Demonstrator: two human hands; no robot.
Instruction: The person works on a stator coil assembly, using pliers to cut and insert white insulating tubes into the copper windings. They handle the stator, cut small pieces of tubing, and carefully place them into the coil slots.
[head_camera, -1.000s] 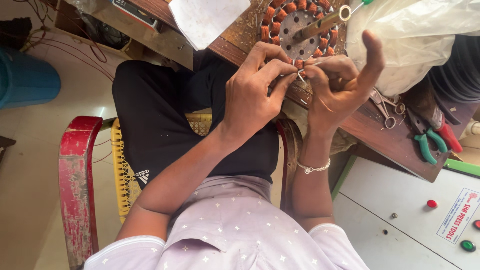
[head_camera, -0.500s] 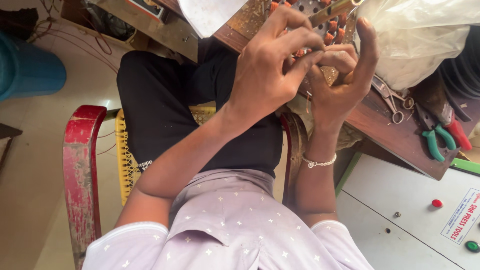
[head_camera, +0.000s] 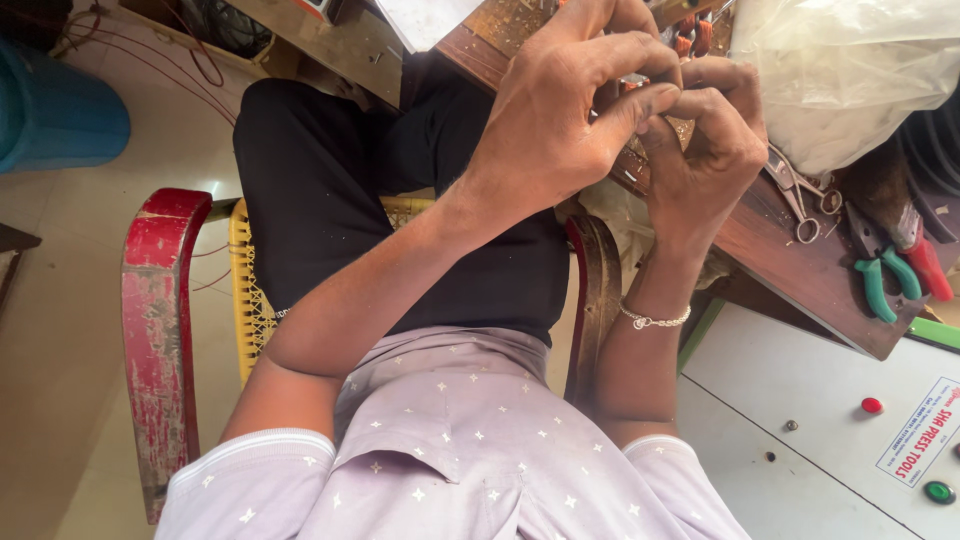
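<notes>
My left hand (head_camera: 560, 130) and my right hand (head_camera: 705, 150) are pressed together at the edge of a brown wooden bench (head_camera: 790, 260). Their fingertips are curled and pinch something small between them, which the fingers hide. Just beyond the hands, at the top edge, a bit of a round copper-coloured wound part (head_camera: 690, 35) shows. A thin silver bracelet (head_camera: 655, 320) circles my right wrist. I sit in a chair, with black trousers (head_camera: 400, 200) and a pale lilac shirt (head_camera: 450, 450) below the hands.
Scissors (head_camera: 800, 205), green-handled pliers (head_camera: 880, 285) and a red-handled tool (head_camera: 925, 265) lie on the bench at right, under a clear plastic bag (head_camera: 830, 70). A white control panel (head_camera: 800, 400) has red and green buttons. The chair's red arm (head_camera: 155, 330) and a blue container (head_camera: 50, 110) are at left.
Both hands have closed tighter and drawn together. The view has shifted closer, so the round wound part has slid almost out of the top of the frame.
</notes>
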